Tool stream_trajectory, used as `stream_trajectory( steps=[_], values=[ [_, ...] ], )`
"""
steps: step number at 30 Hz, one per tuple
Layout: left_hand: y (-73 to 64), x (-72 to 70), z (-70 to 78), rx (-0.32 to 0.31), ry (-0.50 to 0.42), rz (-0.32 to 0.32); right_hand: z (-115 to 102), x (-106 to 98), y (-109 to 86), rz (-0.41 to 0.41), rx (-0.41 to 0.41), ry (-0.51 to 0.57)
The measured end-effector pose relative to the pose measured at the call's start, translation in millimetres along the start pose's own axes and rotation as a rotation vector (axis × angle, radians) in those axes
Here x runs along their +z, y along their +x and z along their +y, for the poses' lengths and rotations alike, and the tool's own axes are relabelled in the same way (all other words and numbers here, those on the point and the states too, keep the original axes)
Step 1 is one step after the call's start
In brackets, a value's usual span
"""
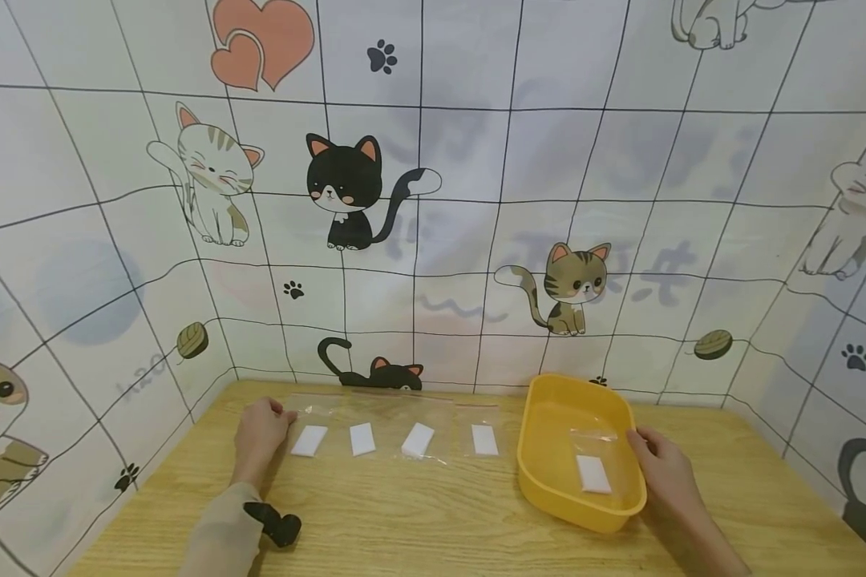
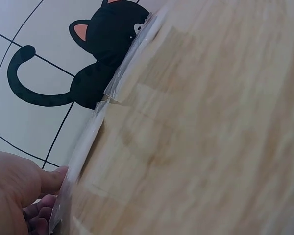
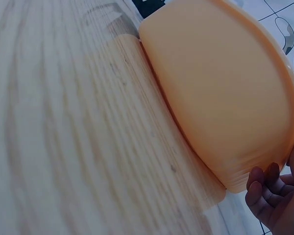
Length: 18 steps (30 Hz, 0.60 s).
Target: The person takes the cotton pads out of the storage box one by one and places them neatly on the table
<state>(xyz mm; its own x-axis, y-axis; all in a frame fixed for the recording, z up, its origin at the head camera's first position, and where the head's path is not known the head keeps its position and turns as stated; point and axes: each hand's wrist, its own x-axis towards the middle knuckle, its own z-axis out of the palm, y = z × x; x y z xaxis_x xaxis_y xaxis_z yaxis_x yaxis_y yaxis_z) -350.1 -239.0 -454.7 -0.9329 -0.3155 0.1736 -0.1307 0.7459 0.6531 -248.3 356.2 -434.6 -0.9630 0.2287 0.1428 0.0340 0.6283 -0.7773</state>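
Observation:
Several clear zip-lock bags lie in a row on the table, each with a flat white piece in it. At the row's left end my left hand pinches the edge of the leftmost bag, beside its white piece. In the left wrist view the thumb meets the bag's edge, with the other fingers curled below. On the right stands a yellow plastic basin. My right hand holds it by its right rim, thumb at the top and fingers curled against the outer wall. Another bagged white piece lies inside.
The wooden table ends at a wall covering printed with cats and grid lines, which closes in at the back and both sides. The basin's far end stands close to the back wall. A black strap piece sits on the left sleeve.

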Motion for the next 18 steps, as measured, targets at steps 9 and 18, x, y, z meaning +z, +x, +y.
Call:
stream_trajectory(
  steps=[9,18],
  values=[
    [0.6,-4.0,1.1,-0.002,-0.003,0.000,-1,0,-0.8,-0.001,0.006,-0.001],
    [-4.1,-10.6,4.5,-0.006,-0.089,0.056,-1,0,-0.8,0.013,-0.007,-0.010]
  ],
)
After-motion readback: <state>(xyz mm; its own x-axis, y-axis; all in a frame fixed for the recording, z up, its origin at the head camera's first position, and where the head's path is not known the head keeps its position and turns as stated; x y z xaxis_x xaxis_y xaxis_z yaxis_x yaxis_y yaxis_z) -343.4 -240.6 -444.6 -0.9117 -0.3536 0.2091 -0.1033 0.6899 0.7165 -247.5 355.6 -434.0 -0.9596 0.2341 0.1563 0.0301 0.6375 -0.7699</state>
